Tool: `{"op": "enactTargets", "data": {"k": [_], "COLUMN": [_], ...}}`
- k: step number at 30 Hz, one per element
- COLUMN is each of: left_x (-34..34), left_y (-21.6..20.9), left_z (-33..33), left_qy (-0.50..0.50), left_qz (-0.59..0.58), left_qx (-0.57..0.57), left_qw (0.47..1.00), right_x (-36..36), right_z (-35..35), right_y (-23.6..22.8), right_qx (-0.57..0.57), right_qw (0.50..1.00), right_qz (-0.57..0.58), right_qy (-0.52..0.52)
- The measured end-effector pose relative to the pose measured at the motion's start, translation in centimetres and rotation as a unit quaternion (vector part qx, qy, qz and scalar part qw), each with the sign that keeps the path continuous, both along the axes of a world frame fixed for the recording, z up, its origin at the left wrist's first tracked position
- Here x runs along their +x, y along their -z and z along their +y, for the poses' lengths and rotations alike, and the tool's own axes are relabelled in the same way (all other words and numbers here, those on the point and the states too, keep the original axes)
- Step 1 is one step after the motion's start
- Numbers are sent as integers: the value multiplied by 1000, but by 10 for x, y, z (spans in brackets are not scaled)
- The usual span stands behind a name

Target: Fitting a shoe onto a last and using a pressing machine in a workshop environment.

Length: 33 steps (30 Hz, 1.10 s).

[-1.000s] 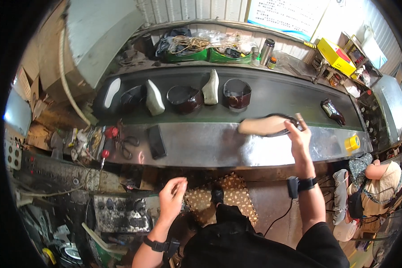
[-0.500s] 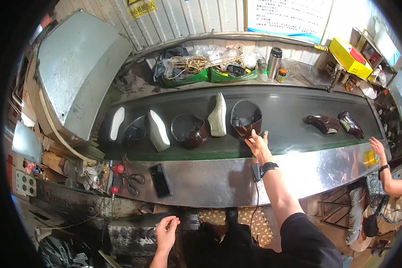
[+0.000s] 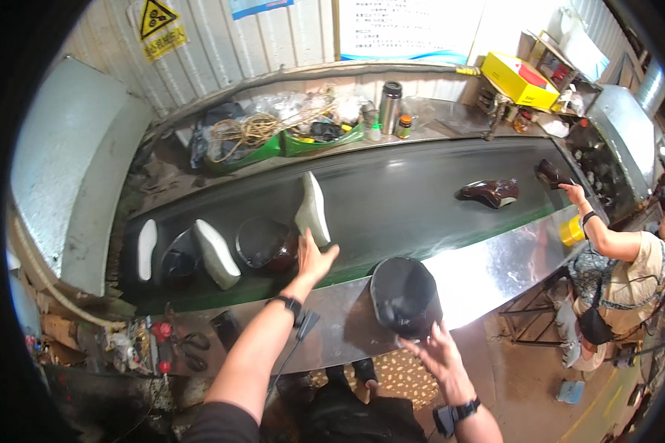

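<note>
My right hand (image 3: 442,360) has its fingers against the lower edge of a round, black-lined shoe upper (image 3: 405,292), which it holds up above the metal ledge. My left hand (image 3: 314,262) is over the belt, thumb and fingers apart, at the lower end of a pale shoe last (image 3: 312,207) with a whitish sole; whether it touches the last I cannot tell. Just left of that hand lies a glossy dark red shoe upper (image 3: 262,244). Further left are another pale last (image 3: 216,251), a dark upper (image 3: 179,258) and a white sole-shaped piece (image 3: 147,247).
A black conveyor belt (image 3: 399,177) runs behind a shiny metal ledge (image 3: 465,288). At right a co-worker's hand (image 3: 573,193) touches a dark red shoe (image 3: 550,175); another shoe (image 3: 490,193) lies nearby. Scissors (image 3: 193,351), a phone (image 3: 227,328) and green bins (image 3: 255,153) are around.
My right hand has lifted the shoe upper off the belt toward me. My left hand has risen from below the ledge to the last. The view has turned right; the co-worker's hand has reached a shoe.
</note>
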<state>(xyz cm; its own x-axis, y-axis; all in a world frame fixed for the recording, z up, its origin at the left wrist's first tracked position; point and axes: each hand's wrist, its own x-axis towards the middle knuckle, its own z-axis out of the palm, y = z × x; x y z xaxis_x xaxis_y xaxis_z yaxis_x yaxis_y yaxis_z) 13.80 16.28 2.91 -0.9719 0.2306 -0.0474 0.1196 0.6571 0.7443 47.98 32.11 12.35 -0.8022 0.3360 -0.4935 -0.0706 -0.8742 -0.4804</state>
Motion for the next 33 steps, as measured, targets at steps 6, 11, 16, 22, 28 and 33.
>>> {"op": "enactTargets", "data": {"k": [6, 11, 16, 22, 28, 33], "left_x": [-29, 23, 122, 245, 235, 225], "left_y": [29, -13, -81, -74, -49, -132], "left_z": [60, 2, -77, -83, -78, -83], "left_qy": [-136, 3, 276, 436, 337, 260], "left_qz": [20, 133, 287, 370, -75, -435], "left_qx": [-158, -33, -37, -7, 245, 424], "left_qw": [978, 991, 917, 821, 906, 750], "right_x": [58, 62, 44, 13, 12, 27], "right_z": [-17, -6, 7, 8, 2, -53], "right_y": [-9, 6, -3, -2, -65, -77], "right_qx": [5, -29, -77, -21, 388, 497], "right_qw": [999, 996, 993, 998, 914, 857], "right_qz": [-11, 32, 79, 6, -12, -46], "right_qy": [33, 84, 44, 52, -120, -129]}}
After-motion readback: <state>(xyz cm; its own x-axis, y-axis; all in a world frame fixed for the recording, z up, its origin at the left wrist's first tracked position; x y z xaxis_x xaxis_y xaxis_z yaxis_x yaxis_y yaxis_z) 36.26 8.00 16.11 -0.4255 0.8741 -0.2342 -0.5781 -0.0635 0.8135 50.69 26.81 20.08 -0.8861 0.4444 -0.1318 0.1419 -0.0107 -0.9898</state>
